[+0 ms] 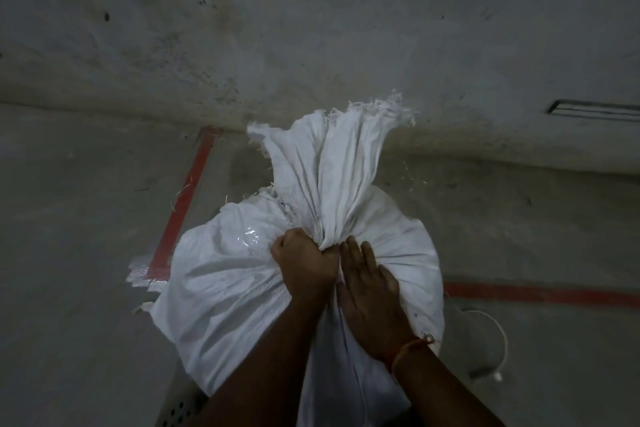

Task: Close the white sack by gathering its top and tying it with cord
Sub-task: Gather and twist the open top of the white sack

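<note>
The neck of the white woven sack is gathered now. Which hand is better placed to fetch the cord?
The right hand. It lies open and flat on the white woven sack, holding nothing, and the thin white cord lies on its side. The left hand keeps the neck in its grip.

The grey concrete floor (pixel 86 218) carries the full white sack (pixel 225 288). Red lines (pixel 183 204) are painted on it, a white cord (pixel 498 333) loops beside the sack, and loose fibres (pixel 412 177) are scattered near.
</note>
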{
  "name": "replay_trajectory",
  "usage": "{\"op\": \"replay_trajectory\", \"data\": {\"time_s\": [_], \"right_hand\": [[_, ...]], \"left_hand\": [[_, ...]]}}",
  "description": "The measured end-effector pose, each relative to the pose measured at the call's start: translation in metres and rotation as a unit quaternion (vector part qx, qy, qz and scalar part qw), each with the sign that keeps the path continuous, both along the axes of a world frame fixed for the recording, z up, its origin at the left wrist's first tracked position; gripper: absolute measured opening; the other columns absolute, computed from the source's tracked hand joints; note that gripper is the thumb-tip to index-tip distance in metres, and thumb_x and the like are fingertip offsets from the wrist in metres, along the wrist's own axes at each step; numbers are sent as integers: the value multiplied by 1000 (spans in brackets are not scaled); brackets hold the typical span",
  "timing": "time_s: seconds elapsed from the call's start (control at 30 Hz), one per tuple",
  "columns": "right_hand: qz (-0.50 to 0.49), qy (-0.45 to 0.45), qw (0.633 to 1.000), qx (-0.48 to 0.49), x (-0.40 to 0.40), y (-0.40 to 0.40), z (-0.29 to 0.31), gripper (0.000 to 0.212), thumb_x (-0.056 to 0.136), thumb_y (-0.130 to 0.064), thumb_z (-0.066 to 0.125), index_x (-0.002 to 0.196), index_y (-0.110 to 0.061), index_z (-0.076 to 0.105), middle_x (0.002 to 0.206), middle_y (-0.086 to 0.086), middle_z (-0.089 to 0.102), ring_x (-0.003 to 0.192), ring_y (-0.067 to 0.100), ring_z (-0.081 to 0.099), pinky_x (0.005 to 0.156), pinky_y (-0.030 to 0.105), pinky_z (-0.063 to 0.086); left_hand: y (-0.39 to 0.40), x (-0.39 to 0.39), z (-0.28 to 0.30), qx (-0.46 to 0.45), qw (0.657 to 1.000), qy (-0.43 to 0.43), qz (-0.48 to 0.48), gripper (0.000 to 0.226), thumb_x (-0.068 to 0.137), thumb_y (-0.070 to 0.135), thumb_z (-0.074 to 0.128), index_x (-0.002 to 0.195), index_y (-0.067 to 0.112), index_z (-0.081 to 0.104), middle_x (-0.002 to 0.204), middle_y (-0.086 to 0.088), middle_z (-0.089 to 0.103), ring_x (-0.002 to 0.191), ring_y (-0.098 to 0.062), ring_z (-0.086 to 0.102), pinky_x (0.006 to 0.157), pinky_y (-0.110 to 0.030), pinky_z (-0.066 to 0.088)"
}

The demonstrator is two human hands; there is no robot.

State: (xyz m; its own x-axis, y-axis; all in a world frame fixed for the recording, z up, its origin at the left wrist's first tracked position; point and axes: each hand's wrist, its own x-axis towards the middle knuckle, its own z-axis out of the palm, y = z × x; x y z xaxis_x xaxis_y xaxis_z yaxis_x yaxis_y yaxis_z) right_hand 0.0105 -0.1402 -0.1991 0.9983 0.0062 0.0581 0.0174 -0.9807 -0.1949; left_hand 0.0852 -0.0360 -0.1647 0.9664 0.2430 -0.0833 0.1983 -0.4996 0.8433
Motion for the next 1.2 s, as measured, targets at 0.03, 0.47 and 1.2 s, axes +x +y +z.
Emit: {"op": "replay_trajectory", "data": {"time_s": [0.03,0.47,1.2], "right_hand": [[6,-2,1000,-3,0,0,-3,63,100,-40,26,155,-17,6,165,4,14,152,21,15,111,44,34],[10,17,1000,15,12,1,-8,66,96,-37,31,157,-19,16,165,0,12,152,17,10,115,43,26],[-42,-87,989,116,-67,-27,187,64,100,-49,29,157,-27,10,165,-11,0,152,9,-4,117,39,9]], "left_hand": [[-2,0,1,2,1000,7,4,42,77,31,75,97,-4,61,100,-21,62,116,-42,49,101,-46,41],[-9,10,-6,126,991,-37,-29,63,71,39,67,120,1,59,103,-18,65,99,-38,59,99,-48,40],[30,-81,160,258,900,-251,-246,76,85,60,56,149,24,37,166,-4,22,153,-25,21,117,-51,32]]}}
